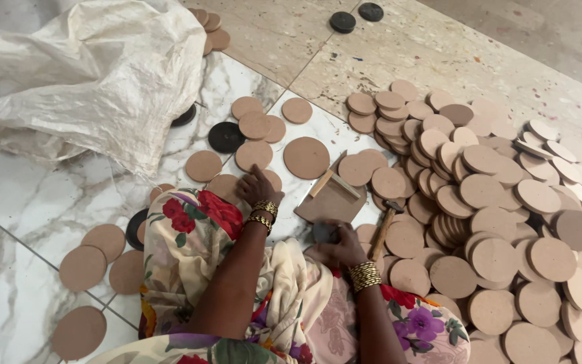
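While left hand point(257, 187) rests, right hand point(337, 244) covers disc point(322, 232).

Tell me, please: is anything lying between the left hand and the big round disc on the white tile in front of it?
Nothing visible does. The left hand rests on small brown discs, and only bare white tile separates it from the big disc. The right hand is elsewhere, on a dark object.

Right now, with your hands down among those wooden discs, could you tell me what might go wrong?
The hammer lies right beside the right hand, its head propped on loose discs; a nudge might roll it onto the fingers. The big heap of discs is loosely stacked and could slide toward the knees. The left hand presses a disc on smooth marble floor, where it may skid.
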The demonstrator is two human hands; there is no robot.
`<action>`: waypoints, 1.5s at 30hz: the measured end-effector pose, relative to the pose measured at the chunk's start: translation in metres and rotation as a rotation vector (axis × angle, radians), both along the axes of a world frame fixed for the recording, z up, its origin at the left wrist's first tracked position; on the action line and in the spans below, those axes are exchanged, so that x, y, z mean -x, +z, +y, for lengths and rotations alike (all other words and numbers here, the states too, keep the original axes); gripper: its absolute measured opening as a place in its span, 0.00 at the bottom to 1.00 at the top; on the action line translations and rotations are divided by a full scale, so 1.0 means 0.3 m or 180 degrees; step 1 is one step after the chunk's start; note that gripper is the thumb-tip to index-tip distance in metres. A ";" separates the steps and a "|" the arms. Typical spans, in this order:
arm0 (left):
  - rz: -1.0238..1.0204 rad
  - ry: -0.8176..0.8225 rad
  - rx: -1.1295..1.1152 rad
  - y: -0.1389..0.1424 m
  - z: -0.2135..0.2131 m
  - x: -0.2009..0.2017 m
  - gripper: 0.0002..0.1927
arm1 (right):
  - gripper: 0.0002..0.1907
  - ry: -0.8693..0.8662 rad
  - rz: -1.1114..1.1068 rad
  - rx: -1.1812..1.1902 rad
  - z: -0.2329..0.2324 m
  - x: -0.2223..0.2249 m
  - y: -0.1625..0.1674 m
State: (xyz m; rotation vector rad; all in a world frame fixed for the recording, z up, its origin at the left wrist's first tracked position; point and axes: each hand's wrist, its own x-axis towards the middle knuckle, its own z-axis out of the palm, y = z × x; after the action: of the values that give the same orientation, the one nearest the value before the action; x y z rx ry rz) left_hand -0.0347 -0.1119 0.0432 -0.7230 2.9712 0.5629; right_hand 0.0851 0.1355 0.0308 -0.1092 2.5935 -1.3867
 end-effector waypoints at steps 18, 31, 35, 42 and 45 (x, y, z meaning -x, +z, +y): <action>0.2049 -0.2442 -0.1232 -0.095 0.242 -0.069 0.51 | 0.31 -0.2474 0.0187 0.2276 0.106 0.046 -0.014; 0.1043 -0.2083 -0.2318 -0.121 0.222 -0.043 0.12 | 0.34 -0.2051 0.0243 0.1963 0.037 0.038 0.006; 0.1637 -0.1351 -0.2227 -0.123 0.213 -0.004 0.06 | 0.33 -0.2233 0.0153 0.1890 0.063 0.039 -0.025; 0.2758 0.0117 -0.3292 -0.069 0.050 0.085 0.04 | 0.31 -0.2453 0.0163 0.2170 0.095 0.050 -0.052; 0.2416 -0.1077 -0.3036 -0.038 0.107 0.040 0.02 | 0.32 -0.2410 0.0176 0.2132 0.077 0.054 -0.039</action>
State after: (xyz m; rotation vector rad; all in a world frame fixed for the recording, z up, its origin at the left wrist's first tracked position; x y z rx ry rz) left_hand -0.0467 -0.0798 0.0317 0.1258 2.6362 2.3460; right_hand 0.0688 0.1587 0.0191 0.8216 2.1524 -2.4714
